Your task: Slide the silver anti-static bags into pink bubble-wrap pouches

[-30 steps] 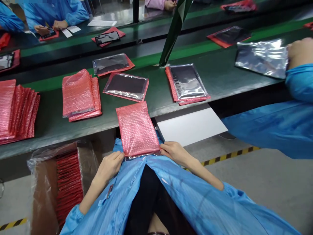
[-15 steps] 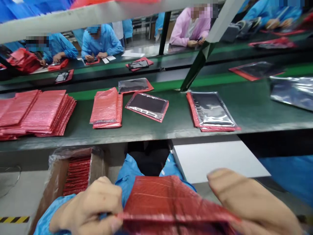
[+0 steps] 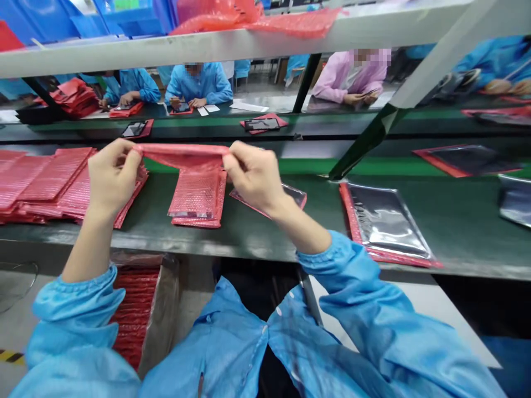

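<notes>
A red bubble-wrap bag is stretched between my two hands above the green bench. My left hand pinches its left end, near the piles of red bags. Its right end is pinched in my right hand. Below and behind the held bag lies a small stack of red pouches. A dark flat panel in clear film lies partly hidden by my right hand and wrist. Farther right, another film-wrapped panel rests on red wrap.
A box of red pouches stands below the bench edge at the left. A slanted post rises from the bench. A white board is at lower right. Several people work across the bench.
Both hands have moved up and forward from near my lap to above the bench, carrying the red bag. The view has shifted, so the bench items appear lower and farther right.
</notes>
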Available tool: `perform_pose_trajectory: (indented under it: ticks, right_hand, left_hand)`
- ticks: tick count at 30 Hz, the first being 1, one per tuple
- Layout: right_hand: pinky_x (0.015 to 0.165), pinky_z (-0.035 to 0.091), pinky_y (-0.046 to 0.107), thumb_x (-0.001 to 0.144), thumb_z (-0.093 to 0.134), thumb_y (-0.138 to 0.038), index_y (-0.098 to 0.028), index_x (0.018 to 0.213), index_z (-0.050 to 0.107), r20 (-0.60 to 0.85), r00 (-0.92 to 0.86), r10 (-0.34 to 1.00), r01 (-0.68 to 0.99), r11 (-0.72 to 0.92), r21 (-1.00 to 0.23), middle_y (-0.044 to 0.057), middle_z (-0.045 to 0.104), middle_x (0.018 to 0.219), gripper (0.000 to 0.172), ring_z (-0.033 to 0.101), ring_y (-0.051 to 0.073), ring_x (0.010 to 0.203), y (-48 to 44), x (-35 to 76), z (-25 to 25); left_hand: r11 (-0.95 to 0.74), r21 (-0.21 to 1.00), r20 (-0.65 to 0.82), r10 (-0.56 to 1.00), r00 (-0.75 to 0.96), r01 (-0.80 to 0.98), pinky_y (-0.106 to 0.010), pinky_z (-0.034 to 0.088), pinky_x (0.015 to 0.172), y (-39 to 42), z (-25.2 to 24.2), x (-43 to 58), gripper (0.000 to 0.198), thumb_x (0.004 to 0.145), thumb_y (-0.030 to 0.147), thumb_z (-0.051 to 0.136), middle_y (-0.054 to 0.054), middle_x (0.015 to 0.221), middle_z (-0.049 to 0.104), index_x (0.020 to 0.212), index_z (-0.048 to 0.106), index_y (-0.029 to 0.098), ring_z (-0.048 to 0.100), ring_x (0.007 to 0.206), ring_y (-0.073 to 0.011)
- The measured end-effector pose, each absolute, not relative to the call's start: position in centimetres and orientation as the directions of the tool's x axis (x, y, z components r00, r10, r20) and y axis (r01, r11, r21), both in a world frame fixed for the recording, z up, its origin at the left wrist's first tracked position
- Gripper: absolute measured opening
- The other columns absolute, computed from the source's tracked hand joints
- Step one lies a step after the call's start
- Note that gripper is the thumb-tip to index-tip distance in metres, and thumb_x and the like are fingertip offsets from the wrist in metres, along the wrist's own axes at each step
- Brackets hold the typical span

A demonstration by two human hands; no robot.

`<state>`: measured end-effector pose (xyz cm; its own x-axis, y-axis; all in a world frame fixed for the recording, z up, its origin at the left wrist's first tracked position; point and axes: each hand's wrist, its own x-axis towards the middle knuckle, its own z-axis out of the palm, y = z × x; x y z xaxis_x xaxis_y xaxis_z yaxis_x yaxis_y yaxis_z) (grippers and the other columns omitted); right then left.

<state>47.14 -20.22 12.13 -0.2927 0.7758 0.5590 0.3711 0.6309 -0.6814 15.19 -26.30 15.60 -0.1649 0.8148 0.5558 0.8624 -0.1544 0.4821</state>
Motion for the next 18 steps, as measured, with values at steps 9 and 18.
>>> perform_pose_trajectory:
  ticks: [9,18]
  right_hand:
    - [0.086,0.049,0.035,0.111,0.055,-0.039,-0.027,0.101,0.075,0.28,-0.577,0.767,0.485,0.598,-0.638,0.006,0.078,0.097,0.026,0.069,0.024,0.089,-20.3,45.1,-7.6]
    - [0.111,0.046,0.05,0.102,0.066,-0.044,-0.01,0.127,0.071,0.066,0.112,0.992,0.798,-0.05,-0.6,0.025,0.069,0.132,0.043,0.062,0.038,0.124,5.1,57.2,-5.7]
  left_hand:
    - [0.032,0.684,0.241,0.933,-0.267,0.729,-0.042,0.059,0.103,-28.7,-9.3,10.8,0.05,0.1,0.056,0.054,-0.015,0.126,0.076,0.128,0.069,0.017,0.075,0.111,-0.0293]
    - [0.202,0.758,0.182,0.847,-0.499,0.62,-0.056,0.048,0.123,-30.2,-12.0,11.2,0.052,0.107,0.06,0.047,-0.009,0.142,0.073,0.146,0.061,0.028,0.07,0.131,-0.0341]
